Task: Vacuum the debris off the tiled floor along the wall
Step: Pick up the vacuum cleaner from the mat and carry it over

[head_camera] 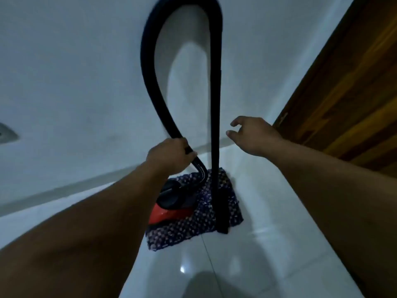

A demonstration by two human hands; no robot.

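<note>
A red and black vacuum cleaner sits on a dark patterned mat at the foot of the white wall. Its black hose loops high up and passes out of the top of the view. A straight black tube comes down from the loop, its nozzle end resting on the mat's right side. My left hand is closed around the hose just above the vacuum body. My right hand hovers open a little right of the tube, fingers curled, touching nothing. No debris is visible on the glossy white tiled floor.
A white wall with a pale skirting strip runs across the left and back. A brown wooden door stands at the right. A small grey fitting sits on the wall at the far left edge.
</note>
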